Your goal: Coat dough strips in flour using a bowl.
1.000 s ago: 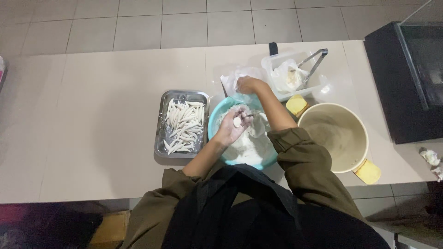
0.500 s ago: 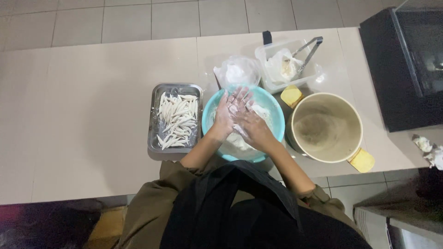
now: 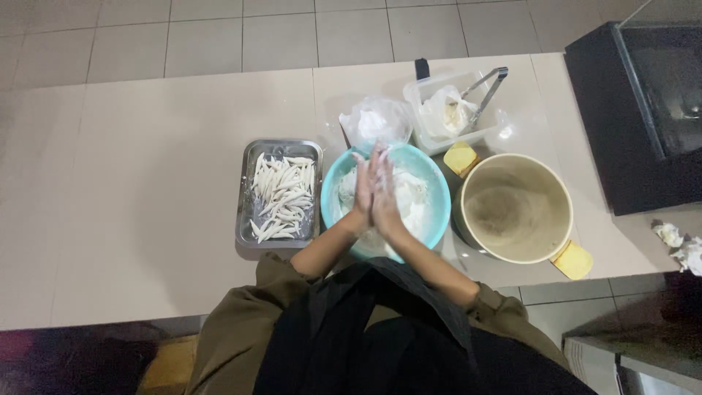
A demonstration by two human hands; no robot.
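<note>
Head view looks straight down on a pale bench with a tiled floor behind it. I start at the left: a steel tray lies there, filled with thin white strips dusted in flour (what kind of food they are, I cannot tell). Just beside the tray, on its right, stands a turquoise bowl holding white flour.

Over this bowl I see both hands. My left hand and my right hand are pressed flat together, palm against palm, the fingers stretched and pointing away from the body. Both are powdered white. The grip of each hand holds nothing that I can see; the palms only touch each other.

Behind the bowl sits a clear plastic bag of white powder. To the right of it is a clear plastic box with metal tongs leaning on it. Further right stands a large beige pot with yellow handles, close to the bowl. At the far right edge is a black cabinet.
</note>
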